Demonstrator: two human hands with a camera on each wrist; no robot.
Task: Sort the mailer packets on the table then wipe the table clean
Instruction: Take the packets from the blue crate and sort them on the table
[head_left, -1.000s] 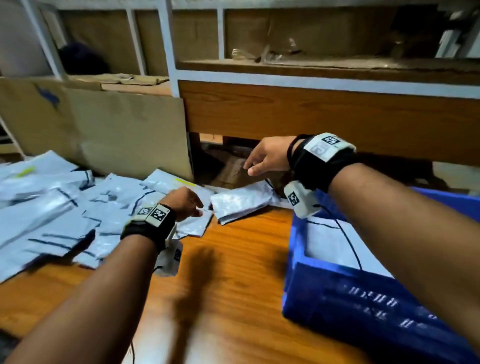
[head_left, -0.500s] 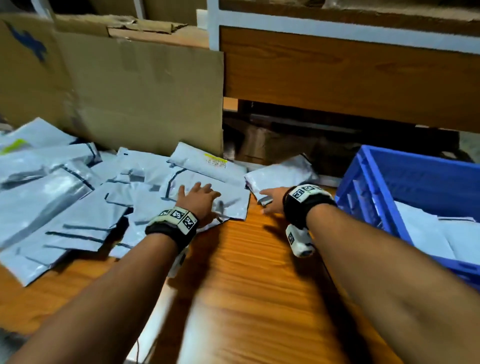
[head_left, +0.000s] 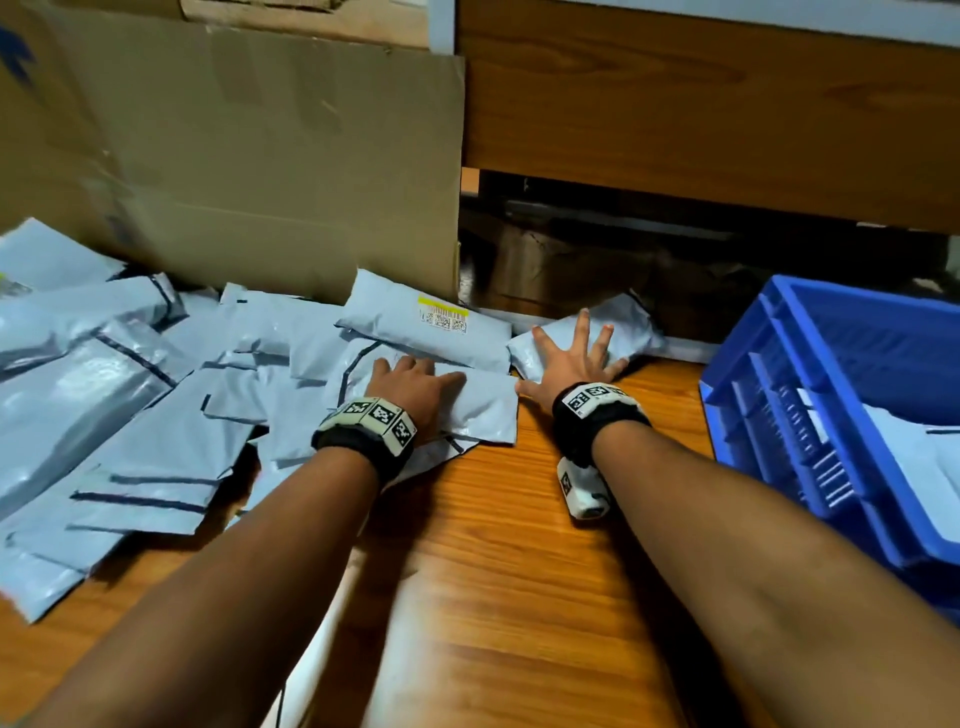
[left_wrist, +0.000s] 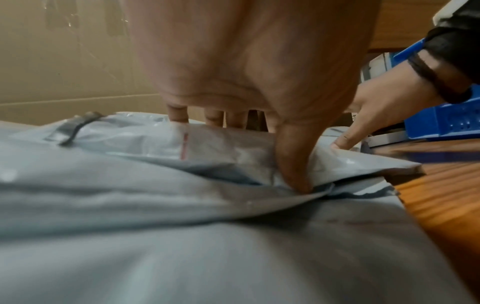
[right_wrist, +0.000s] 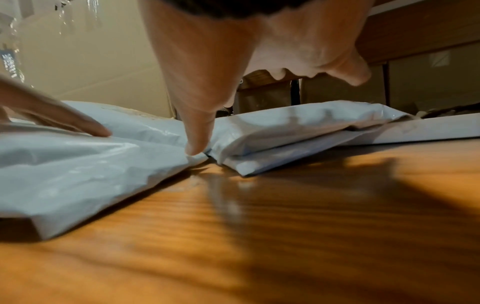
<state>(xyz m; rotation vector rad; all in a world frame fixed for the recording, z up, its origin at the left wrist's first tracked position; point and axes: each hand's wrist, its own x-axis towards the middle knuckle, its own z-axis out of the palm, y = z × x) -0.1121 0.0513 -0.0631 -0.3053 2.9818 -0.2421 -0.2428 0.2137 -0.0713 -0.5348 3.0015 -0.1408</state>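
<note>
Several grey mailer packets (head_left: 130, 415) lie heaped across the left of the wooden table (head_left: 493, 561). My left hand (head_left: 410, 384) grips one packet (head_left: 483, 410) at the heap's right edge, fingers bent down on its far side, thumb (left_wrist: 293, 164) dug into its near fold. My right hand (head_left: 576, 358) lies flat with fingers spread on a separate packet (head_left: 636, 325) near the table's back edge; its thumb (right_wrist: 197, 133) touches the corner of the left packet. A packet with a yellow label (head_left: 426, 327) lies just behind my left hand.
A blue plastic crate (head_left: 810, 395) holding a few packets stands at the right. A cardboard sheet (head_left: 260, 156) leans at the back left, beside a wooden panel (head_left: 701, 104) with a dark gap beneath. Bare wood lies between my forearms.
My right hand came down from the air onto the back packet and spread its fingers. My left hand's fingers went from spread flat to bent down on its packet.
</note>
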